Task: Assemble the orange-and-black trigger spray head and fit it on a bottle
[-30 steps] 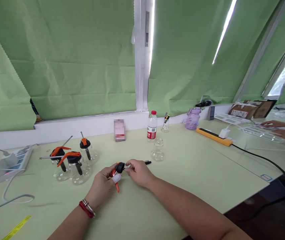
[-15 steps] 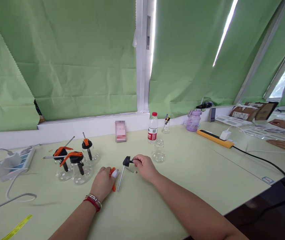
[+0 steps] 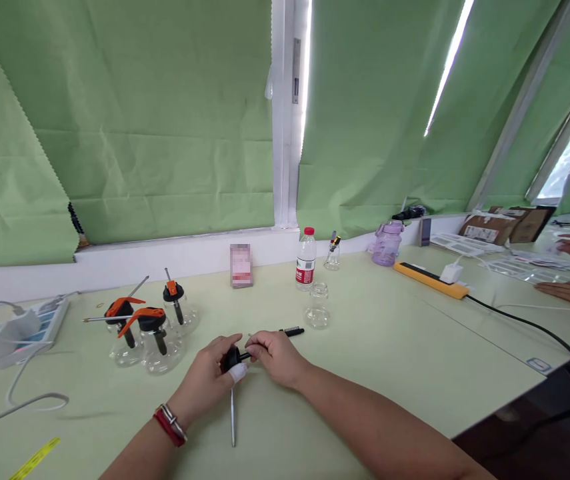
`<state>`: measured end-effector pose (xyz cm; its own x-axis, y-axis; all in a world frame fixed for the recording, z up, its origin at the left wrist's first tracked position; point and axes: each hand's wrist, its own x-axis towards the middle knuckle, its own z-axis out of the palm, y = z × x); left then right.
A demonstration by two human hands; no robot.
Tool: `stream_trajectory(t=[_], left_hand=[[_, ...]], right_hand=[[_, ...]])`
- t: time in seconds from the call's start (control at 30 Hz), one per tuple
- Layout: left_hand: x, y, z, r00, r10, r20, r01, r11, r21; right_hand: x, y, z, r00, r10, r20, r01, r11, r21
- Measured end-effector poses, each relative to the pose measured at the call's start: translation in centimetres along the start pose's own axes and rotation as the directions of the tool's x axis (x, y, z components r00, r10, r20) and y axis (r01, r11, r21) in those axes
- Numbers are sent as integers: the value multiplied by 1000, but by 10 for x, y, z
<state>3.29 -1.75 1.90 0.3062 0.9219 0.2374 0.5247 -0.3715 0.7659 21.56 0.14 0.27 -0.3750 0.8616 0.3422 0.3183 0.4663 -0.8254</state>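
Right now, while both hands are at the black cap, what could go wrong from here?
The clear bottle stands just beyond the right hand, so a careless move might knock it over. The black cap, held in the left hand, could slip out. The silver rod, sticking out below that hand, might get bumped.

cap (image 3: 231, 359): black | rod (image 3: 233, 420): silver | levers (image 3: 155, 312): orange (quite vivid) | blinds (image 3: 165, 120): green

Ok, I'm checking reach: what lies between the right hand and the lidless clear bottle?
In the head view, a black part lies between the right hand and the lidless bottle.
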Motion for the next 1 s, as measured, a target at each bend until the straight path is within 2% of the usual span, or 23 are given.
stream_trajectory(t=[0.13, 0.23, 0.3, 0.37, 0.4, 0.47, 0.57, 0.7, 0.87, 1.0], left_hand=[[0, -3, -3, 997, -18, 71, 21, 999, -41], [-1, -3, -6, 994, -23, 110, 27, 999, -41], [0, -3, -11, 998, -66, 19, 66, 998, 7], [1, -5, -17, 980, -140, -139, 159, 978, 136], [3, -8, -20, 964, -170, -206, 216, 950, 226], [5, -14, -26, 940, -233, -251, 315, 876, 365], [7, -26, -31, 929, -302, -212, 369, 789, 491], [7, -34, -29, 952, -291, -96, 289, 748, 597], [6, -35, -27, 960, -276, -54, 248, 742, 623], [7, -33, -25, 951, -305, -51, 267, 725, 635]], right_hand=[[-1, 1, 5, 999, 42, 16, -44, 990, 131], [0, 1, 5, 1000, 9, 14, -11, 983, 182], [2, 3, -1, 1000, 3, -27, 1, 988, 152], [6, 9, -11, 992, 60, -114, -45, 991, 129], [8, 13, -17, 981, 95, -167, -76, 990, 117], [11, 24, -31, 947, 135, -291, -129, 991, 39], [13, 39, -51, 913, 153, -378, -205, 974, -100], [12, 49, -64, 934, 172, -314, -268, 918, -293], [11, 54, -66, 935, 207, -286, -303, 887, -349], [11, 57, -69, 928, 246, -281, -343, 858, -381]])
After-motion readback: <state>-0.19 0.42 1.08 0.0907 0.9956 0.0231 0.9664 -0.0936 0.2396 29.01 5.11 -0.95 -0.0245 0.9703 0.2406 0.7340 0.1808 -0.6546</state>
